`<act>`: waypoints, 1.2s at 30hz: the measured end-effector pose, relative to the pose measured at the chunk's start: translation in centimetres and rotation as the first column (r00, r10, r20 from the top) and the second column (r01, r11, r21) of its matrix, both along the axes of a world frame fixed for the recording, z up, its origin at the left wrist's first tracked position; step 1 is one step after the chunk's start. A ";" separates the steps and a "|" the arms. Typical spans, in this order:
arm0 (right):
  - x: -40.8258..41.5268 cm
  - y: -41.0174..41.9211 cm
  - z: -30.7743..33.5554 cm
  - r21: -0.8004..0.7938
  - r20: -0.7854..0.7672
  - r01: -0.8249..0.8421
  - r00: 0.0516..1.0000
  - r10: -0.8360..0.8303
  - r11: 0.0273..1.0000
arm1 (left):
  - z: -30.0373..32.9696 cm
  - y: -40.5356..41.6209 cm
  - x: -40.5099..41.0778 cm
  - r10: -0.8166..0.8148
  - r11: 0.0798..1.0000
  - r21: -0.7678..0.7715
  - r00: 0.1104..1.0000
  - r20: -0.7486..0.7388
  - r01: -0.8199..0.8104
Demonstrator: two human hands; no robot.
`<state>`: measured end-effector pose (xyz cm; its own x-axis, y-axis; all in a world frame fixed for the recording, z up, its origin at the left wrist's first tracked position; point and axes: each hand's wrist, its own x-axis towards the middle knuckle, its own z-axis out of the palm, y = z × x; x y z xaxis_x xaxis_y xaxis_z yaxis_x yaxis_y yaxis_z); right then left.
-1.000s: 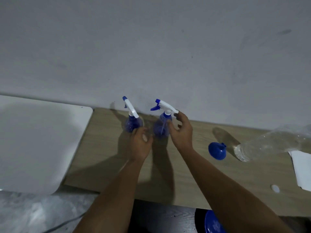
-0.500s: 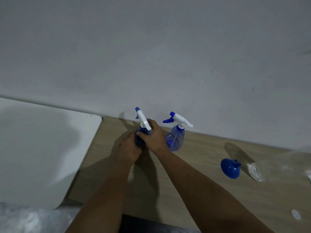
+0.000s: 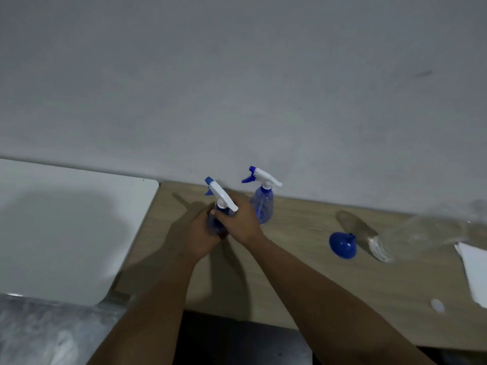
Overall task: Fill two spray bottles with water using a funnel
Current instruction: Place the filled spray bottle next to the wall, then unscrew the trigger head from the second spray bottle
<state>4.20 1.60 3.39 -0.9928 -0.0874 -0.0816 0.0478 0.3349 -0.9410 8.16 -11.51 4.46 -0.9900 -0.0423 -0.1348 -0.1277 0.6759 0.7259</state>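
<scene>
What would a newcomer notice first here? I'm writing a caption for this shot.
Both hands meet at the middle of the wooden table: the left hand holds the near spray bottle by its body, and the right hand grips its neck. A second spray bottle stands just behind, by the wall. To the right, a blue funnel lies beside a clear bottle on its side.

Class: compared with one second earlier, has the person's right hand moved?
Yes. The right hand has shifted left, off the bottle by the wall, and now grips the neck of the left bottle.
</scene>
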 end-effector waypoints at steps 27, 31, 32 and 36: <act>19.1 34.3 -4.5 -0.175 0.067 0.340 0.941 -0.333 0.924 | -4.3 33.1 13.9 -0.280 0.918 -0.235 0.942 0.184 0.319; 19.1 34.4 -4.9 -0.185 0.034 0.345 0.938 -0.344 0.920 | -5.3 33.1 13.9 -0.279 0.876 -0.367 0.949 0.144 0.313; 19.0 34.7 -4.8 -0.186 0.032 0.328 0.944 -0.328 0.926 | -5.5 33.1 13.8 -0.284 0.868 -0.384 0.949 0.138 0.316; 18.6 35.6 -4.4 -0.176 0.035 0.242 0.970 -0.239 0.954 | -6.1 33.0 13.9 -0.320 0.835 -0.433 0.939 0.123 0.341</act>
<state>22.79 37.16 -1.00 -0.9852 0.1393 -0.1000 0.1195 0.1395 -0.9830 22.05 21.49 -1.60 -0.9492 0.2214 -0.2235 0.1369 0.9303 0.3402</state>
